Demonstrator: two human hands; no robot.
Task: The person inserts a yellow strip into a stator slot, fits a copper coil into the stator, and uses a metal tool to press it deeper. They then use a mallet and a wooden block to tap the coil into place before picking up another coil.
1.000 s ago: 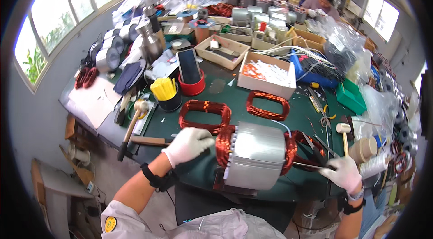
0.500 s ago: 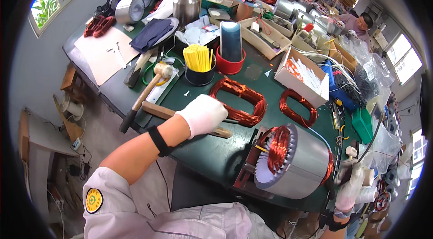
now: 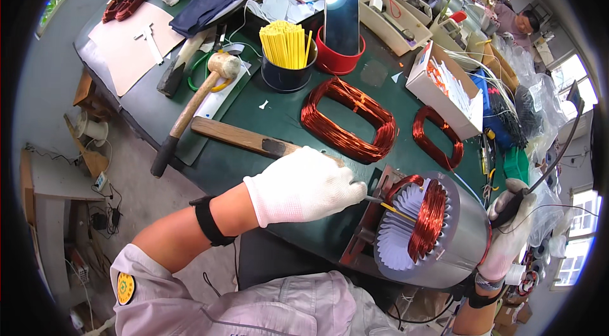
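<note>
My left hand (image 3: 307, 187), in a white glove, is closed around a thin grey rod (image 3: 374, 199) whose end points at the motor stator (image 3: 453, 241). White insulating paper lines the stator's slots. A copper wire coil (image 3: 429, 220) is seated partly in them, and a thin yellow strip (image 3: 398, 211) lies across the opening. At the stator's far right end my gloved right hand (image 3: 515, 225) is closed on a dark handle (image 3: 510, 209). A long, curved dark rod (image 3: 555, 161) rises beside that hand; whether it joins the handle I cannot tell.
Behind my left hand lie a wooden bar (image 3: 244, 136) and a mallet (image 3: 196, 101). Two copper coils (image 3: 311, 117) (image 3: 419, 133) rest on the green table. Farther back stand a pot of yellow strips (image 3: 285, 79), a red bowl (image 3: 339, 63) holding a phone, and a white box (image 3: 428, 82).
My left hand has moved right, from the wooden bar to the stator's opening, with the thin rod now showing. My right hand has risen beside the stator. The view has shifted closer.
</note>
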